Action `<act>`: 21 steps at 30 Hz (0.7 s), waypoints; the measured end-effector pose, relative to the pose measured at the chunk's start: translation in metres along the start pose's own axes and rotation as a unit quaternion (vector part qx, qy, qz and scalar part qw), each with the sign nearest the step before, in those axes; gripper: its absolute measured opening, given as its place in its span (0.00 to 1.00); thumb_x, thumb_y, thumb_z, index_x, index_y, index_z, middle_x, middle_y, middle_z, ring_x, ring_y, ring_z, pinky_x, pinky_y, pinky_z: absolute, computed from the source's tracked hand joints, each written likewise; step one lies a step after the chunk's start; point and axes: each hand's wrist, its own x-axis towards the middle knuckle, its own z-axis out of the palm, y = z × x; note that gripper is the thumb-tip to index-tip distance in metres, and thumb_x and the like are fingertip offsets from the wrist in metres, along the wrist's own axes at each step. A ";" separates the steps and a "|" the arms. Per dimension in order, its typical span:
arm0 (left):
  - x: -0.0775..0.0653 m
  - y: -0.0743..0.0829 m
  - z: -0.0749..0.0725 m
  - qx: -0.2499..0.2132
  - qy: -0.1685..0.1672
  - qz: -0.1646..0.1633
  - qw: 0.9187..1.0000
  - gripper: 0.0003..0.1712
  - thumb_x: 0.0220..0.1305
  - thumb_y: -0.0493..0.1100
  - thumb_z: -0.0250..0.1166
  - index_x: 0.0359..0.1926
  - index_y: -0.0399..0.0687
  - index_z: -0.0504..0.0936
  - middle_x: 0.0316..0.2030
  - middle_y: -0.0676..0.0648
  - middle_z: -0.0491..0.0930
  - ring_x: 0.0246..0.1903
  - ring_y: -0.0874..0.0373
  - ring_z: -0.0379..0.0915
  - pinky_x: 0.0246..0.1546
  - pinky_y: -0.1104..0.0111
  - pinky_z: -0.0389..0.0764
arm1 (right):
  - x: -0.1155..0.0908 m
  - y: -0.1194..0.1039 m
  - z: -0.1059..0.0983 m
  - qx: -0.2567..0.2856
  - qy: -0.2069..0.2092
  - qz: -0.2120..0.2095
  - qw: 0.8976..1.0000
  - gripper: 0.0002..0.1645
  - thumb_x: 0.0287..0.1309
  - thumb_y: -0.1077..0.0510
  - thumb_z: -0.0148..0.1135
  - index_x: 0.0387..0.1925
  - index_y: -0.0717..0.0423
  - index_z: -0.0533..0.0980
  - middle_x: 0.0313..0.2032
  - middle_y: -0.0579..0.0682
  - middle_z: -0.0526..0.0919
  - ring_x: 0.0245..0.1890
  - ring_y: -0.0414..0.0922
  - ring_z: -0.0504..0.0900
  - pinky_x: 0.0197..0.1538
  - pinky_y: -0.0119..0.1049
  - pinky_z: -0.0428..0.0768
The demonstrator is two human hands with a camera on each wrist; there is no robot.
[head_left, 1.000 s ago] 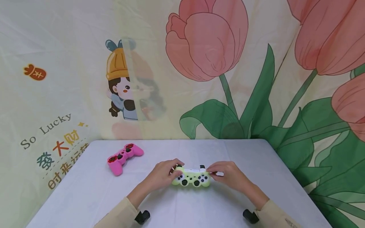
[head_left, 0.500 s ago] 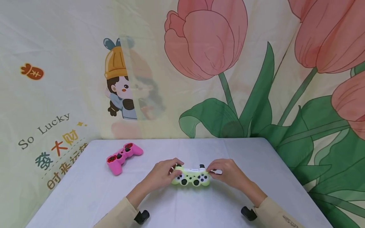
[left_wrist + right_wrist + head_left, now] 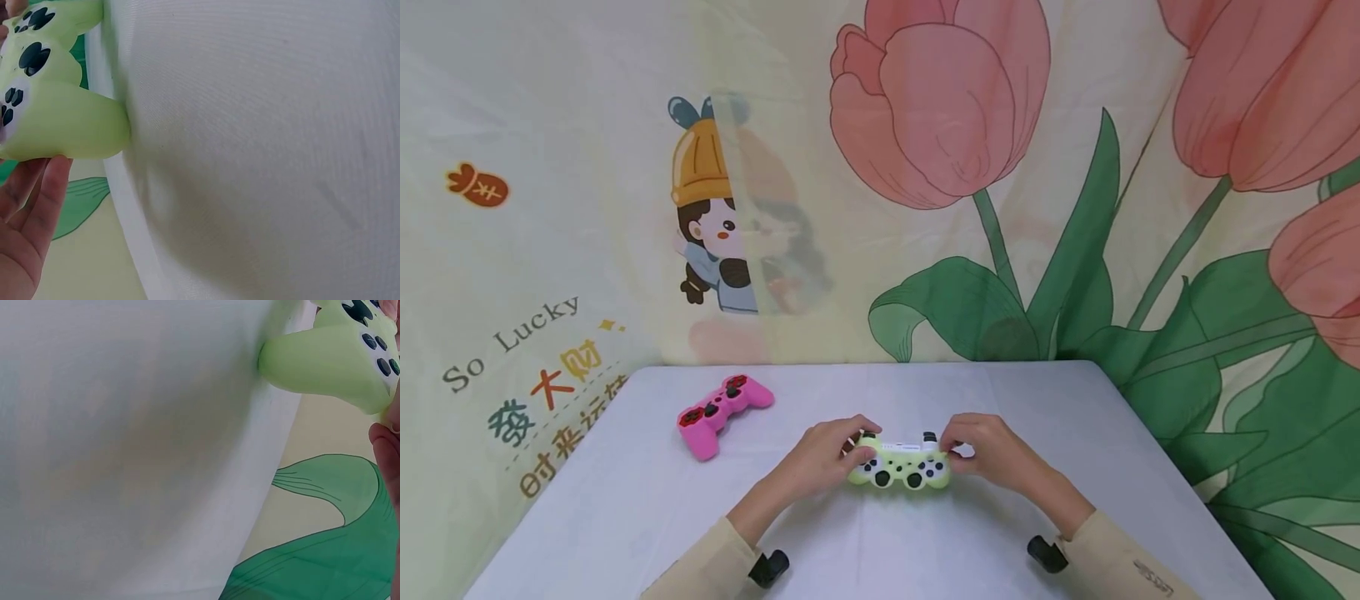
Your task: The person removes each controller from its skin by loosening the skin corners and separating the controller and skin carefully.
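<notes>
Both hands on the pale green rubber-sleeved game controller (image 3: 900, 469)

My left hand (image 3: 824, 457) and right hand (image 3: 990, 454) pinch its ends mid-table; light, grippy, I'd judge.

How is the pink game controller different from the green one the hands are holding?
The pink rubbery game controller has red and black buttons; the pale green rubbery game controller has white patches with black buttons. The pink one lies alone and slanted at the table's far left; the green one sits straight in the middle, held by the left hand and right hand. Both share the same two-handled shape.
</notes>
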 end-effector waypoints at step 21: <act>0.002 0.000 -0.002 -0.006 -0.009 -0.025 1.000 0.20 0.76 0.51 0.67 0.64 0.58 0.82 0.42 0.58 0.82 0.40 0.65 0.79 0.43 0.64 0.80 | -0.020 0.003 0.007 0.012 -0.044 0.005 0.999 0.15 0.46 0.74 0.73 0.29 0.51 0.84 0.30 0.38 0.84 0.30 0.36 0.80 0.36 0.32 0.84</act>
